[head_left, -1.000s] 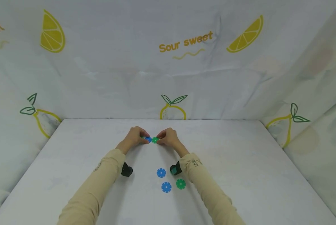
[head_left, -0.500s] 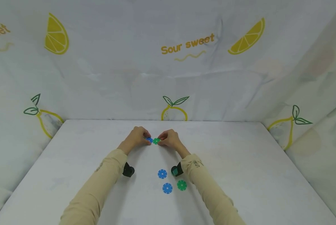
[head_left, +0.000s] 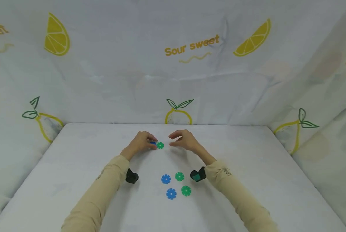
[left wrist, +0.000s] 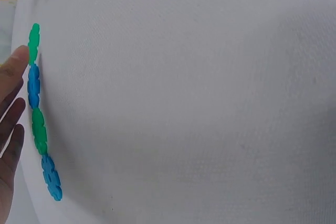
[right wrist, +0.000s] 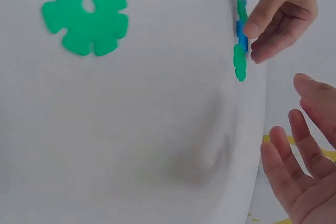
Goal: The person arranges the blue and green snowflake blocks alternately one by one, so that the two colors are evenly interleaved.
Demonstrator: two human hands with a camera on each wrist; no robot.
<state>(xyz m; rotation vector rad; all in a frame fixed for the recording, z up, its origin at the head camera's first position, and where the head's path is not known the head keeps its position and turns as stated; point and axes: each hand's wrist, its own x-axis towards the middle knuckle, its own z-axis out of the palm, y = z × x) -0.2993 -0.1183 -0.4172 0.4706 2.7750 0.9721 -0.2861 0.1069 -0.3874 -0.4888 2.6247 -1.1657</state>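
Your left hand (head_left: 142,141) bends over a row of notched discs (left wrist: 39,131); your right hand (head_left: 187,141) stands off, fingers (right wrist: 307,142) spread.
Your left thumb and fingers curve about the blue disc (left wrist: 33,86) second from the row's right end, though you cannot tell here whether they grip it; your right fingers are apart, just right of the green end disc (head_left: 160,145). Both hands angle inward over the far part of the white surface (head_left: 257,167), its back edge near beyond them, with wide room outside each forearm. The row counts four, end to end: two blue, two green. Nearer you, between your forearms, lie two loose blue discs (head_left: 166,179) and two loose green discs (head_left: 186,190).
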